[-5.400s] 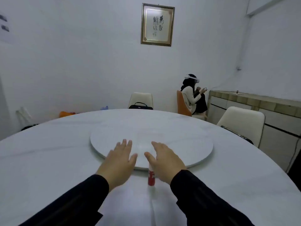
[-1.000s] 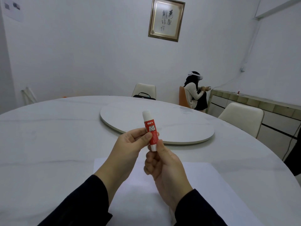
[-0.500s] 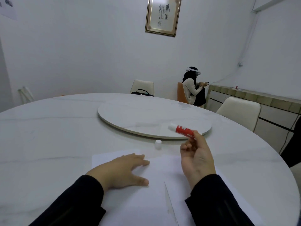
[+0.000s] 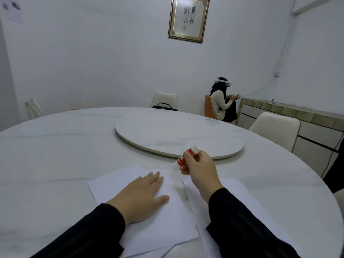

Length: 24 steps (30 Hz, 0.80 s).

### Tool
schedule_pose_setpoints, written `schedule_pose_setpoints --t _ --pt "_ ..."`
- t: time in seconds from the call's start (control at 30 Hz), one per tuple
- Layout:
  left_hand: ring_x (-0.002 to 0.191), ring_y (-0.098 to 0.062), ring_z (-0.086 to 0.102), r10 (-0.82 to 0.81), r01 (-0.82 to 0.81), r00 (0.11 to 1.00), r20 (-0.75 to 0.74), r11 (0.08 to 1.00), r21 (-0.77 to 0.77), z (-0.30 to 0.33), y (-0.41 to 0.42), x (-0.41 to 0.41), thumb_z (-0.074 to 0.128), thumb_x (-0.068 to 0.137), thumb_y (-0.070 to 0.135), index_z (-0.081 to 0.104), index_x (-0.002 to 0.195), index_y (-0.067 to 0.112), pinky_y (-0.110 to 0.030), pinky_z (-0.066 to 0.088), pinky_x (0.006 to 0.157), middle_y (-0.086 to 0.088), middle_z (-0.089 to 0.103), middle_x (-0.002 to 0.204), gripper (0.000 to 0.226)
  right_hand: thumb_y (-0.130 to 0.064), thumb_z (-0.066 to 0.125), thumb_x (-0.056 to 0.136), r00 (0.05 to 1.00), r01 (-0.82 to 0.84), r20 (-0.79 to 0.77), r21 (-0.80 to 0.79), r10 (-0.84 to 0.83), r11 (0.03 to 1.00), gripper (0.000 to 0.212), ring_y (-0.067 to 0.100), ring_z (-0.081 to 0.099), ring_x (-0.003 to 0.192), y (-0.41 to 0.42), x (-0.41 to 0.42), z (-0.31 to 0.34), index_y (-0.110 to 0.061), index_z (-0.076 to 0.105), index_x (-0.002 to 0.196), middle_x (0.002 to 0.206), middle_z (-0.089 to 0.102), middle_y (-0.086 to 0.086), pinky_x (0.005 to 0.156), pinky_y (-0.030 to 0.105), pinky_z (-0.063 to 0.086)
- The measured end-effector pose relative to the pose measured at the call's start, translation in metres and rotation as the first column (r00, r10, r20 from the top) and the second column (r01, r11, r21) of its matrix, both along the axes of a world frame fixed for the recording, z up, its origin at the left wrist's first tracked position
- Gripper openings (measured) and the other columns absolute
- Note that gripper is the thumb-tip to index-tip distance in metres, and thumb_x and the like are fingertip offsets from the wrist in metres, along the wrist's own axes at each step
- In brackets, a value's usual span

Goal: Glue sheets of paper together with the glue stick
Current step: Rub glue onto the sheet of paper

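Light: soft, even, dim-grey, source unseen
Shadows: faint under the hands
Glare: none on the table (image 4: 55,149)
Distortion: wide-angle bending at edges
Focus: slightly soft throughout

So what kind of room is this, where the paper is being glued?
Probably a private dining or meeting room: a big round marble table with a turntable in the middle, padded chairs around it, and a framed calligraphy picture on the wall.
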State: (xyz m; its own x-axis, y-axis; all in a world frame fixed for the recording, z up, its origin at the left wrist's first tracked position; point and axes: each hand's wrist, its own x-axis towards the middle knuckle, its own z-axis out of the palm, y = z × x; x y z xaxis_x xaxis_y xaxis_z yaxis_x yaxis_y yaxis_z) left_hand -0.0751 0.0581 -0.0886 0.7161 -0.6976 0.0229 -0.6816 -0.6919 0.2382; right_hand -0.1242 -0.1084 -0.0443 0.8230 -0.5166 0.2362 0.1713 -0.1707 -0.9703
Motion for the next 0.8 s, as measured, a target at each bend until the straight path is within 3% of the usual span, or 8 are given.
schedule_pose_setpoints --t 0.17,0.33,0.43,0.6,0.8 --pt "0.146 -0.008 -0.005 0.027 -0.028 0.999 0.027 0.999 0.018 -0.001 0.001 -0.001 0.023 0.092 0.058 0.0 0.151 0.023 -0.025 -0.003 0.115 0.007 -0.005 0.16 0.071 -0.022 0.05 0.094 0.991 -0.084 -0.124 -0.232 0.056 0.969 0.011 0.018 0.063 0.07 0.008 0.021 0.004 -0.013 0.053 0.088 0.083 0.066 0.005 0.07 0.034 0.056" --pt "0.146 -0.008 -0.007 0.013 -0.013 1.0 0.01 0.999 0.03 0.0 0.001 0.0 0.017 0.099 0.04 -0.001 0.151 0.019 -0.025 -0.005 0.115 0.004 -0.007 0.16 0.058 -0.023 0.05 0.09 0.977 -0.146 -0.202 -0.393 0.07 0.908 0.012 0.023 0.066 0.077 0.016 0.033 -0.006 -0.012 0.053 0.09 0.09 0.068 0.01 0.08 0.043 0.056" --pt "0.146 -0.008 -0.008 0.013 -0.013 1.0 0.0 0.999 0.04 0.001 0.0 0.001 0.016 0.099 0.035 -0.002 0.15 0.019 -0.025 -0.005 0.115 0.003 -0.008 0.16 0.056 -0.026 0.049 0.091 0.975 -0.145 -0.219 -0.491 0.039 0.859 0.012 0.029 0.066 0.085 0.017 0.036 -0.009 -0.015 0.051 0.089 0.093 0.067 0.011 0.079 0.042 0.054" --pt "0.146 -0.009 -0.008 0.009 -0.009 1.0 -0.012 0.997 0.071 0.003 -0.001 0.002 0.015 0.099 0.034 -0.003 0.15 0.017 -0.026 -0.004 0.116 0.002 -0.01 0.16 0.056 -0.025 0.049 0.088 0.967 -0.196 -0.246 -0.536 0.071 0.821 0.012 0.028 0.064 0.077 0.014 0.025 -0.003 -0.014 0.052 0.084 0.081 0.063 0.004 0.072 0.04 0.052" --pt "0.146 -0.01 -0.007 0.012 -0.01 1.0 -0.012 0.996 0.086 0.002 -0.001 0.003 0.015 0.099 0.034 -0.003 0.15 0.017 -0.026 -0.004 0.116 0.002 -0.009 0.16 0.057 -0.026 0.051 0.086 0.955 -0.254 -0.271 -0.549 0.118 0.796 0.023 0.021 0.052 0.066 0.011 -0.011 -0.002 -0.003 0.055 0.091 0.091 0.064 0.02 0.071 0.046 0.052"
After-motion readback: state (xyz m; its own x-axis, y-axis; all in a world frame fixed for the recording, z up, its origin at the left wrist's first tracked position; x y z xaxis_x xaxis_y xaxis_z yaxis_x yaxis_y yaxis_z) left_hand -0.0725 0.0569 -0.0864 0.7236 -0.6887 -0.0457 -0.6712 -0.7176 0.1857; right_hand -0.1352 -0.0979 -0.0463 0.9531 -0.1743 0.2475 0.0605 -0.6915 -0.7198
